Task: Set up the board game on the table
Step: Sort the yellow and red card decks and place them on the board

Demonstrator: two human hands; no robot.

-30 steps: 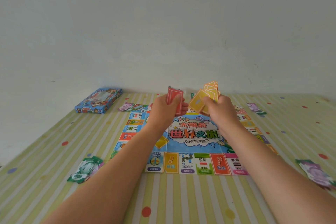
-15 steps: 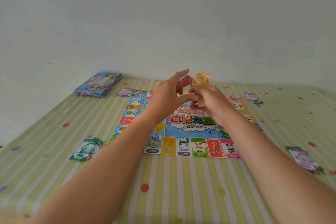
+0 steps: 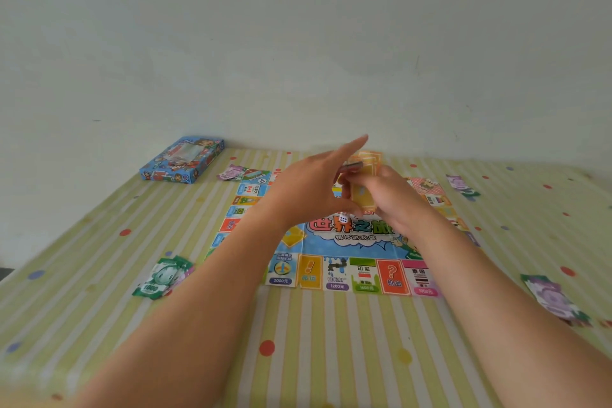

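Note:
The colourful game board (image 3: pixel 337 270) lies flat in the middle of the table, with a white die (image 3: pixel 343 218) on its blue centre. Above the board, my right hand (image 3: pixel 392 199) grips a fanned stack of yellow cards (image 3: pixel 362 194). My left hand (image 3: pixel 311 189) is pressed against it from the left. Its index finger points straight up and forward, while its thumb and other fingers pinch a thin stack of red cards (image 3: pixel 352 165), mostly hidden between the two hands.
A blue game box (image 3: pixel 182 159) lies at the far left by the wall. Play-money piles lie around the board: green at near left (image 3: pixel 162 278), purple at near right (image 3: pixel 553 298), and others at far left (image 3: pixel 231 172) and far right (image 3: pixel 460 184). A striped, dotted cloth (image 3: pixel 331 358) covers the table.
The two hands, apart a second ago with separate red and yellow stacks, have come together over the board. The left index finger has stretched out straight.

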